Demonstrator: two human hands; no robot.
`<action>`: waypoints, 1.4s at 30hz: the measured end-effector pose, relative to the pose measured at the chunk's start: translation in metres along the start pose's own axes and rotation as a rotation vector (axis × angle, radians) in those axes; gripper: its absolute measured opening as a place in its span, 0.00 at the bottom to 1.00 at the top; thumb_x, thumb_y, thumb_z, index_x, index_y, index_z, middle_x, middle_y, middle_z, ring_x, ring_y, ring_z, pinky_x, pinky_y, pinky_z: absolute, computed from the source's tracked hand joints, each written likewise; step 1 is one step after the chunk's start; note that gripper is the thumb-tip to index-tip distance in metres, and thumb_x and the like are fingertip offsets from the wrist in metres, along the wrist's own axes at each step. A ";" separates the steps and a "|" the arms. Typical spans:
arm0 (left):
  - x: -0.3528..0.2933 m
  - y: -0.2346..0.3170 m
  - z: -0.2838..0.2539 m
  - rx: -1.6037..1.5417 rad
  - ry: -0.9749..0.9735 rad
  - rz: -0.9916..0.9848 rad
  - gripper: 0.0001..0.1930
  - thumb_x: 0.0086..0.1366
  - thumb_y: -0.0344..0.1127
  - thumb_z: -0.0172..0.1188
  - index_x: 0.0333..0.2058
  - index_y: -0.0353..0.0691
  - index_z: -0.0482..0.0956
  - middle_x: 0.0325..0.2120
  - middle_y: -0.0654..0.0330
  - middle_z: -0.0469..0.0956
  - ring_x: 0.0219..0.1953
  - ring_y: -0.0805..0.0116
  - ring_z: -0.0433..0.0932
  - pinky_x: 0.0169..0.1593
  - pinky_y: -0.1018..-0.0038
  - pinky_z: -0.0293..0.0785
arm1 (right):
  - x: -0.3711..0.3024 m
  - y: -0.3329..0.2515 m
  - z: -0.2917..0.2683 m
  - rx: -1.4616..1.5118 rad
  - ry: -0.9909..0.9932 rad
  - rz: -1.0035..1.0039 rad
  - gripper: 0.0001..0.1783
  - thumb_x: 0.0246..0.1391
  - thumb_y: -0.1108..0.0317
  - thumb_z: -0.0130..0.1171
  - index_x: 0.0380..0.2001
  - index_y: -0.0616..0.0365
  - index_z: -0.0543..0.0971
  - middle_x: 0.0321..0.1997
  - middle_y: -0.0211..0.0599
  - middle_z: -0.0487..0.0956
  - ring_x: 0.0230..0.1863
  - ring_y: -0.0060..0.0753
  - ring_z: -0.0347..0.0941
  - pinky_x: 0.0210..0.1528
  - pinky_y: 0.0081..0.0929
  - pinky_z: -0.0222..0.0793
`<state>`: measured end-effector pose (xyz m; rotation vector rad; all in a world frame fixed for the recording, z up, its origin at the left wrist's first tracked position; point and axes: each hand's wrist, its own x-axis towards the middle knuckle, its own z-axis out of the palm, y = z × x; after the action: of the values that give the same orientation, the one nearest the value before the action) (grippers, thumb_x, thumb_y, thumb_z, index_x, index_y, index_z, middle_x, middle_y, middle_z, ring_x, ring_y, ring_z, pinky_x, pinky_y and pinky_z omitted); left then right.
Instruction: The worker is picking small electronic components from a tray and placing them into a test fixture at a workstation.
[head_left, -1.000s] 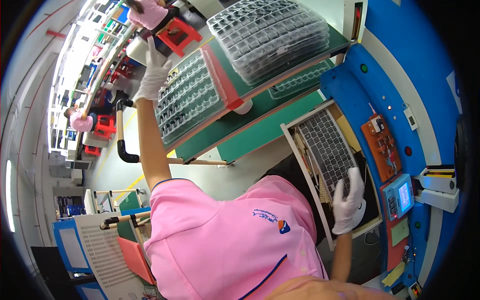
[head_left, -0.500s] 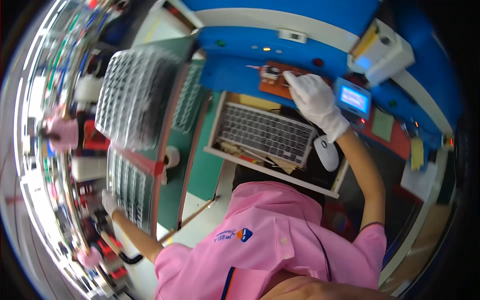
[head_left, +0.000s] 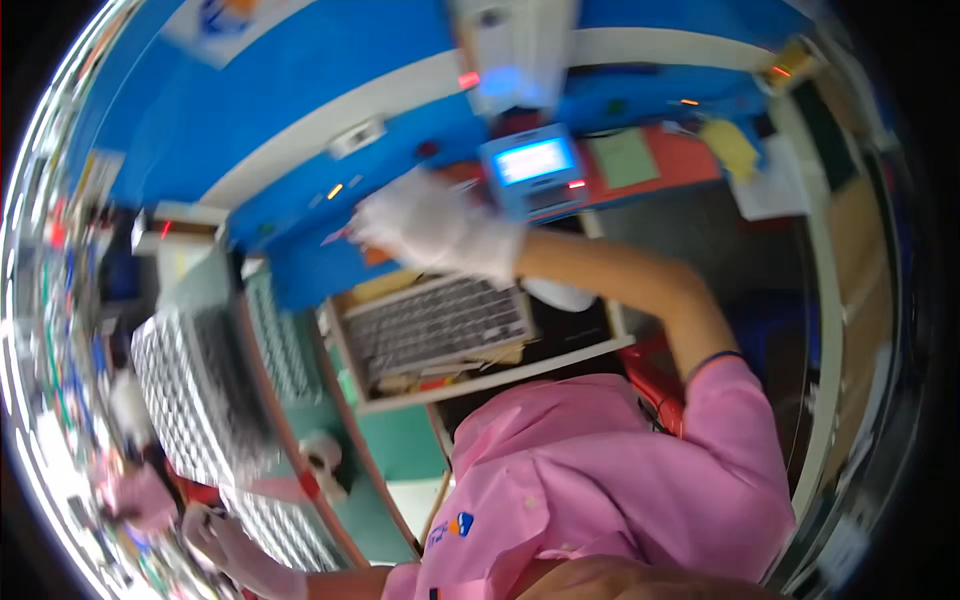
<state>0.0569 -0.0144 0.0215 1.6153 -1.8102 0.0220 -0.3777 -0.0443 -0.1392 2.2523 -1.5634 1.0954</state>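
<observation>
My right hand (head_left: 430, 225), in a white glove, is over the back of the workstation, above the keyboard's far edge. Motion smears its fingers, and whether they hold anything is hidden. Beneath it shows a bit of an orange-red fixture (head_left: 376, 256). At the lower left, my left hand (head_left: 235, 552), also gloved, is beside the lower clear plastic tray (head_left: 285, 528). Its fingers are curled together at the tips around something small that I cannot make out. A tall stack of clear compartment trays (head_left: 195, 395) stands just beyond it.
A grey keyboard (head_left: 440, 325) and white mouse (head_left: 560, 293) sit in a drawer (head_left: 500, 375). Right of my right hand stands a small device with a lit screen (head_left: 535, 165). A tape roll (head_left: 322, 455) lies on the green shelf. Another person (head_left: 140, 497) is at far left.
The view has swung right, so the bench appears further left. My right hand has come lower over the fixture and is blurred. My left hand's fingers have drawn together beside the lower tray.
</observation>
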 end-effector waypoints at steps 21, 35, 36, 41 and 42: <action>-0.053 0.165 0.331 -0.993 -0.222 0.310 0.12 0.68 0.34 0.59 0.45 0.32 0.81 0.41 0.52 0.80 0.43 0.60 0.78 0.47 0.65 0.74 | 0.007 0.006 0.046 0.047 0.135 -0.051 0.08 0.59 0.68 0.51 0.36 0.60 0.75 0.37 0.45 0.78 0.37 0.44 0.76 0.37 0.43 0.72; -0.111 0.237 0.394 -1.050 -0.468 0.740 0.13 0.65 0.32 0.60 0.46 0.34 0.80 0.36 0.56 0.77 0.38 0.61 0.75 0.42 0.65 0.74 | -0.024 0.045 -0.019 -0.219 -0.049 0.169 0.11 0.60 0.63 0.50 0.40 0.52 0.80 0.39 0.44 0.79 0.40 0.47 0.77 0.28 0.51 0.71; -0.109 0.236 0.395 -1.035 -0.466 0.771 0.13 0.64 0.32 0.60 0.46 0.34 0.80 0.36 0.57 0.77 0.38 0.61 0.75 0.42 0.65 0.74 | -0.030 0.054 -0.016 -0.237 0.082 0.110 0.09 0.57 0.62 0.52 0.35 0.51 0.80 0.34 0.41 0.79 0.35 0.48 0.78 0.28 0.49 0.71; -0.001 0.105 0.343 -0.570 -0.238 0.732 0.14 0.63 0.31 0.60 0.47 0.34 0.80 0.34 0.58 0.76 0.37 0.62 0.74 0.41 0.65 0.73 | -0.025 0.011 0.001 0.158 0.475 -0.009 0.08 0.61 0.66 0.51 0.31 0.57 0.76 0.25 0.44 0.75 0.28 0.56 0.72 0.27 0.49 0.65; -0.008 0.111 0.334 -0.503 -0.213 0.625 0.12 0.58 0.29 0.66 0.41 0.33 0.83 0.42 0.52 0.79 0.44 0.55 0.76 0.45 0.61 0.77 | -0.030 0.006 -0.002 0.262 0.411 0.073 0.10 0.63 0.66 0.50 0.30 0.59 0.75 0.26 0.46 0.76 0.29 0.57 0.71 0.29 0.48 0.66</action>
<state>-0.2003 -0.1332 -0.1875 0.6941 -2.1957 -0.3065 -0.3893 -0.0238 -0.1590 1.9499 -1.4051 1.7405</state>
